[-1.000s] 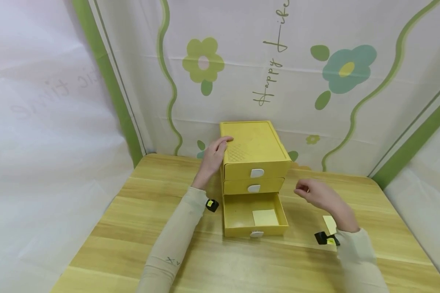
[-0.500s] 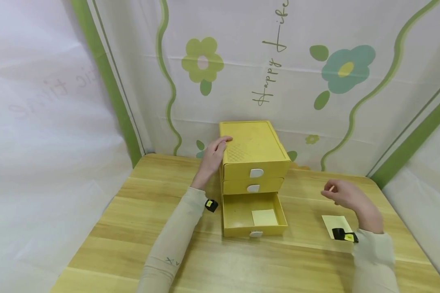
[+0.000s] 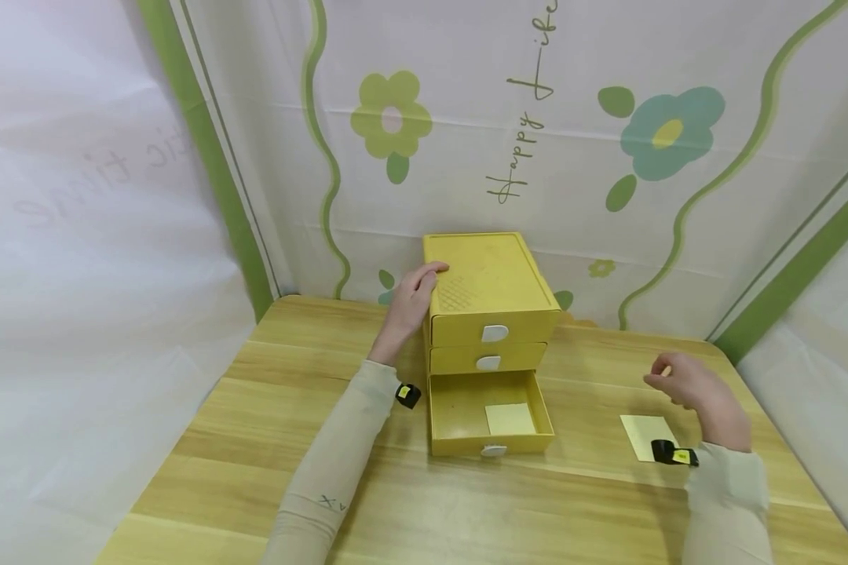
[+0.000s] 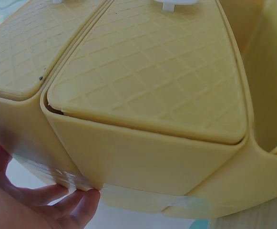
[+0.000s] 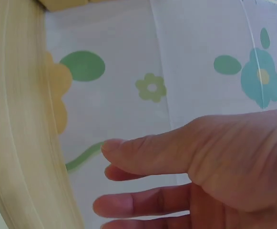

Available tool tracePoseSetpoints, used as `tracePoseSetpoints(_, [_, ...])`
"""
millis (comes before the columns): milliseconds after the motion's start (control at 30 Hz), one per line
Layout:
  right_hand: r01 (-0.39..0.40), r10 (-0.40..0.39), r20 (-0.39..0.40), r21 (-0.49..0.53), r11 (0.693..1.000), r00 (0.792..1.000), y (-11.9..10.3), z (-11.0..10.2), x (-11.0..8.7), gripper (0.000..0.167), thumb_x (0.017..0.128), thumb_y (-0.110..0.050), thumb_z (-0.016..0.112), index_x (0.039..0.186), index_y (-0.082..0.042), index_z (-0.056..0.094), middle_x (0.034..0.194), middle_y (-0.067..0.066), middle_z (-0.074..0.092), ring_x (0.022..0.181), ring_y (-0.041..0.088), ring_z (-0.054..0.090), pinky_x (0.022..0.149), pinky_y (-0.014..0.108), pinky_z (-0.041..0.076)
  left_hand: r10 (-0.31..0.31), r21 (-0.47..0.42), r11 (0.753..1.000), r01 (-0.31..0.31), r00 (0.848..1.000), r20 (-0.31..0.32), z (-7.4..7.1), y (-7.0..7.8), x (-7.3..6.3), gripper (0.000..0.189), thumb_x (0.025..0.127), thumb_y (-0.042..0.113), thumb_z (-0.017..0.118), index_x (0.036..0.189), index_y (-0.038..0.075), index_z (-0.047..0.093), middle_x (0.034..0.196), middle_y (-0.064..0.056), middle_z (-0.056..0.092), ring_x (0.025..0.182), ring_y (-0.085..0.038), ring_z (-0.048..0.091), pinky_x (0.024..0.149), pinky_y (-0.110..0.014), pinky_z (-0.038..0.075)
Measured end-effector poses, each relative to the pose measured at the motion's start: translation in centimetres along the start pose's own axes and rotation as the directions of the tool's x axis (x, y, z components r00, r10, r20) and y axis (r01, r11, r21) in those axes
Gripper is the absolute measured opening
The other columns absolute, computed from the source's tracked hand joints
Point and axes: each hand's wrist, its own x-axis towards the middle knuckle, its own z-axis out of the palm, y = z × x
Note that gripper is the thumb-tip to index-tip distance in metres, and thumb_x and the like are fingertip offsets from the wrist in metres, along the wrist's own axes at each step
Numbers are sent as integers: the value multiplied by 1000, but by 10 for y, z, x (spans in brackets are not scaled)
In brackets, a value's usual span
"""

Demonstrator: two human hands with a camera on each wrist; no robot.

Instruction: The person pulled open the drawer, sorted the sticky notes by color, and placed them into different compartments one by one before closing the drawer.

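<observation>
A yellow plastic drawer cabinet [image 3: 495, 271] stands at the back of the table, its bottom drawer [image 3: 459, 408] pulled out. One square of pale yellow paper [image 3: 510, 419] lies inside that drawer. My left hand [image 3: 407, 310] rests against the cabinet's left side near the top; in the left wrist view its fingertips touch the side wall by a strip of clear tape [image 4: 148, 195]. To the right, my right hand [image 3: 699, 392] hovers over the table with loosely bent fingers and holds nothing. A second pale paper square [image 3: 645, 436] lies below it, partly hidden by the wrist camera.
The two upper drawers, top [image 3: 459, 329] and middle [image 3: 459, 361], are closed and have white tab handles. Behind the wooden table [image 3: 466, 510] hangs a white curtain [image 3: 466, 86] printed with flowers. More white fabric [image 3: 99, 314] runs along the left side.
My right hand has moved right, away from the cabinet, and its motion has slowed. This uncovers more of the paper on the table. The left hand and the drawers stay as they were.
</observation>
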Motion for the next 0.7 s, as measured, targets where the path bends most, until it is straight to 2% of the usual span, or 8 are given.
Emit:
tracePoseSetpoints(133, [-26, 25, -21, -15, 1000, 999, 12, 1, -3, 30, 97, -26, 57, 104, 4, 56, 67, 3, 50, 63, 19, 53, 54, 32, 44, 1, 0, 1000, -1, 1000, 3, 0, 0, 0, 42, 105, 35, 31, 132, 23, 61, 140, 2, 56, 104, -24, 50, 93, -41, 39])
tracePoseSetpoints(200, [-36, 36, -25, -8, 999, 999, 18, 2, -3, 30, 96, -24, 57, 104, 4, 55, 67, 3, 49, 63, 19, 52, 54, 33, 44, -1, -4, 1000, 1, 1000, 3, 0, 0, 0, 42, 105, 35, 31, 132, 23, 61, 141, 2, 55, 108, -23, 49, 94, -42, 39])
tracePoseSetpoints(467, [-87, 87, 4, 52, 995, 996, 39, 6, -2, 30, 96, -23, 57, 105, 5, 54, 68, 4, 49, 62, 20, 52, 54, 35, 48, -6, -3, 1000, 6, 1000, -6, 1, 0, 0, 42, 105, 36, 31, 132, 24, 61, 142, 4, 55, 125, -19, 50, 108, -45, 39])
tracePoseSetpoints(600, [-142, 138, 35, 116, 983, 990, 47, 7, -2, 31, 95, -26, 58, 104, 4, 53, 67, 3, 48, 60, 19, 51, 53, 34, 47, -4, -9, 1000, 4, 1000, -7, 1, 0, 0, 41, 105, 35, 32, 131, 24, 61, 141, 3, 56, 127, -20, 50, 109, -45, 39])
tracePoseSetpoints(700, [-201, 187, 94, 178, 963, 978, 52, 9, -3, 33, 95, -28, 60, 105, 3, 53, 66, 2, 47, 59, 17, 49, 54, 34, 47, -8, -10, 1000, 8, 1000, -8, 1, 1, -1, 41, 105, 35, 31, 131, 24, 61, 141, 3, 56, 128, -20, 50, 108, -45, 39])
